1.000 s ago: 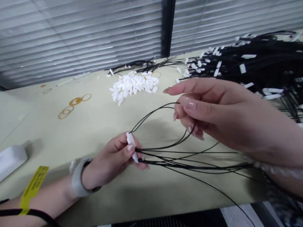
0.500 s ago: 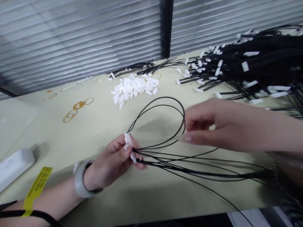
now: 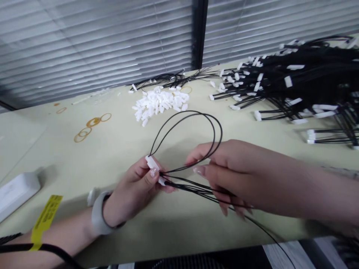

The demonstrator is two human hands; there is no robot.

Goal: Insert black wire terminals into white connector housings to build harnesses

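Note:
Pinched between the thumb and fingers of my left hand (image 3: 131,194) is a long white plastic connector (image 3: 152,162), held tilted above the table. Thin black wires (image 3: 193,186) run from it to the right. Two of them form a loop (image 3: 215,129) that leaves the connector's upper end and curves back to its middle. My right hand (image 3: 238,172) is closed around the wires a short way from the connector. Its thumb and index finger are at the lower part of the loop, and the other fingers curl under the lower wires. The wires' far ends are hidden or out of view.
A pile of small white connectors (image 3: 159,101) lies at the back. Black wire harnesses with white connectors (image 3: 314,80) are heaped at the right, with loose wires (image 3: 174,79) along the window. Rubber bands (image 3: 93,122) and a white power strip (image 3: 19,192) lie left.
My right hand has come left and down from beside the loop and now grips the wires. The lower wires are gathered closer together. My left hand keeps its hold on the connector.

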